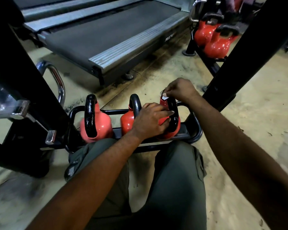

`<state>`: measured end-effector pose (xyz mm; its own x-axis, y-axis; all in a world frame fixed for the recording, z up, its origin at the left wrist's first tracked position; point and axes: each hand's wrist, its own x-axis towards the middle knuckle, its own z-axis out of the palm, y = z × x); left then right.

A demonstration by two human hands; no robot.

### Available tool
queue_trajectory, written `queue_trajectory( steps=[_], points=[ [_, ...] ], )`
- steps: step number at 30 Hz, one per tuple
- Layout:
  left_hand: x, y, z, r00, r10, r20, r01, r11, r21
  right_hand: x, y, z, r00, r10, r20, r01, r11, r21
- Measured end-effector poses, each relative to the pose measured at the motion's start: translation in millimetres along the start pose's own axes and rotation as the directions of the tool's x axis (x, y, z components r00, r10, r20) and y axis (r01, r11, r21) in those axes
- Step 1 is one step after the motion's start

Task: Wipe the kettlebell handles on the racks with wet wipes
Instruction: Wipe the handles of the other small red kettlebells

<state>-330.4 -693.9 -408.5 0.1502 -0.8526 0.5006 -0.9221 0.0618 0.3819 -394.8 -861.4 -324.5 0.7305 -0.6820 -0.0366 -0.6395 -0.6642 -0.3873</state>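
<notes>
Three red kettlebells with black handles stand in a low black rack point(197, 130) in front of my knees. My left hand point(150, 120) grips the body of the right kettlebell point(171, 130), beside its black handle point(174, 113). My right hand point(181, 90) pinches a small white wet wipe point(165, 95) against the top of that handle. The middle kettlebell point(127, 120) is partly hidden by my left hand. The left kettlebell point(98, 125) stands untouched.
A treadmill point(106, 35) lies ahead on the floor. A second rack at the upper right holds more red kettlebells point(213, 39). Black frame posts point(249, 52) rise at right and left, and a chrome bar point(56, 78) curves at the left.
</notes>
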Motion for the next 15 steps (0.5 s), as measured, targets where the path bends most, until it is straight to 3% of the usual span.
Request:
queue_trajectory(
  steps=[7,10,12,13,15],
  points=[
    [3.9,-0.9,1.8,1.0,-0.017,-0.004,0.017,0.999,-0.04,-81.4,46.2,42.0,0.953,0.026,-0.303,0.081,0.938,0.336],
    [3.7,0.1,2.6,1.0,0.001,-0.012,-0.001,1.0,-0.031,-50.0,39.9,31.9,0.977,0.165,-0.136,-0.036,0.754,0.655],
    [3.6,-0.6,0.5,1.0,0.001,0.003,-0.001,1.0,-0.028,-15.0,31.3,20.1,0.974,0.226,-0.012,-0.137,0.634,0.761],
    [4.7,-1.4,-0.6,1.0,-0.006,0.022,0.007,1.0,-0.03,-0.6,24.4,14.9,0.969,0.243,0.034,-0.186,0.638,0.747],
    [10.1,-2.0,-2.6,0.998,-0.022,0.051,0.024,0.999,-0.036,15.6,11.3,5.2,0.975,0.21,0.074,-0.216,0.807,0.55]
  ],
)
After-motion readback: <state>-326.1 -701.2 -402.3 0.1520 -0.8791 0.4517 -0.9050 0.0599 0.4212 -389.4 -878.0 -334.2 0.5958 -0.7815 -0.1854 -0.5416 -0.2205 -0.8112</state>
